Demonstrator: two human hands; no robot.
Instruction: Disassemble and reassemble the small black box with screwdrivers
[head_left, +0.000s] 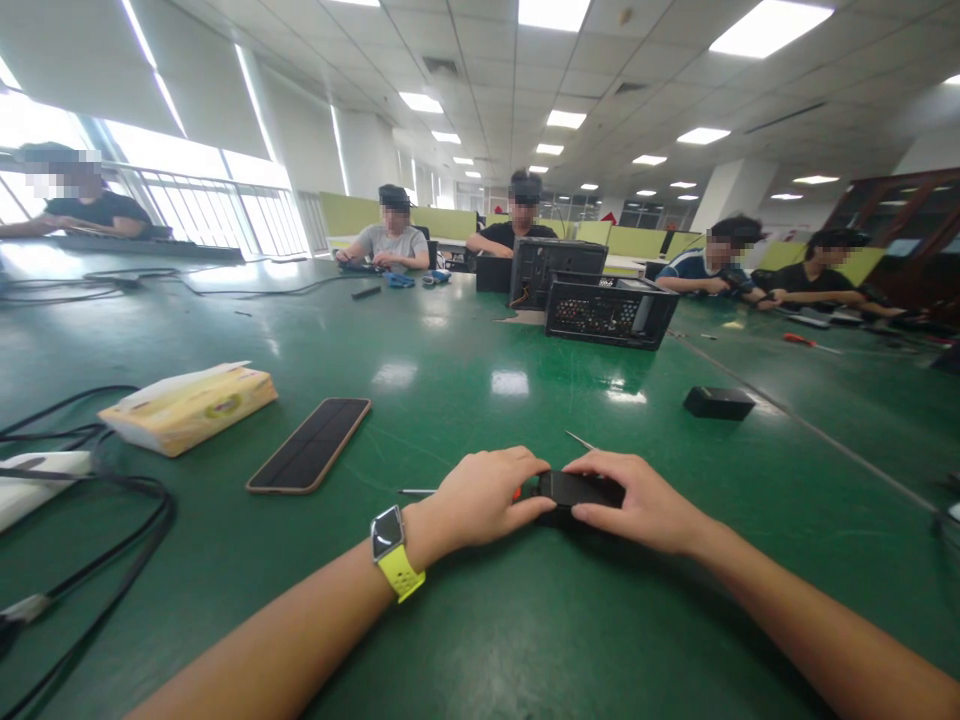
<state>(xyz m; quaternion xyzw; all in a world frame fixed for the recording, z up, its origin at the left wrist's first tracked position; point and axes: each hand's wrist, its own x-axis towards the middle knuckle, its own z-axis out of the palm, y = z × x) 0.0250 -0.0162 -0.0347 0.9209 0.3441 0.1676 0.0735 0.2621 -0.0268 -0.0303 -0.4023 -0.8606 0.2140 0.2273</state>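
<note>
My left hand (487, 497) and my right hand (637, 500) meet on a small flat black device (574, 489) lying on the green table (480, 620). Both hands have their fingers curled and pressed on it, the left from the left end, the right over the right end. A bit of red shows between my left fingers and the device. My left wrist wears a watch with a yellow-green band (394, 550). A thin metal rod (416, 491) lies just left of my left hand, another thin metal piece (579, 440) just beyond the device.
A phone (310, 445) lies face up to the left, beside a yellow tissue box (187, 405). Black cables (90, 500) and a white object (37, 480) are at the far left. A small black box (718, 402) sits right; two open computer cases (607, 312) stand farther back. Several people work around the table.
</note>
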